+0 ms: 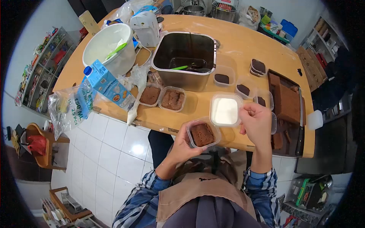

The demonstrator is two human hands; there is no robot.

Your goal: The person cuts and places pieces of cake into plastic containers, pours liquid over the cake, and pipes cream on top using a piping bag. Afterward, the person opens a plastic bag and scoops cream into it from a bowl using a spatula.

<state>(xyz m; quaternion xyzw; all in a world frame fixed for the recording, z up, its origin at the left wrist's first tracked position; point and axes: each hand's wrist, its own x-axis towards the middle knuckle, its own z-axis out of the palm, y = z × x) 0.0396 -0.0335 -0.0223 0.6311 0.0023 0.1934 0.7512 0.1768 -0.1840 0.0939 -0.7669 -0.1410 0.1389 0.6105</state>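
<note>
My left hand [181, 146] is wrapped round a small clear plastic tub with a square of chocolate cake [202, 134] in it, held just off the table's near edge. Beside it stands a similar tub of smooth white cream [226, 110]. At that tub's right rim is my right hand [255, 121], its thumb and fingers pinched together; what they hold, if anything, is hidden. Two tubs with brown cake, one on the left [150, 95] and one on the right [172, 99], sit farther left. Several tubs with dark cake pieces [243, 89] stand behind my right hand.
A deep metal pan [184, 78] with dark sauce and a green utensil stands mid-table. To its left are a white tub [114, 62], a blue carton [110, 85], a piping bag [137, 89] and a plastic bag [70, 114]. A dark tray [303, 114] holds chocolate cake [287, 99] at right.
</note>
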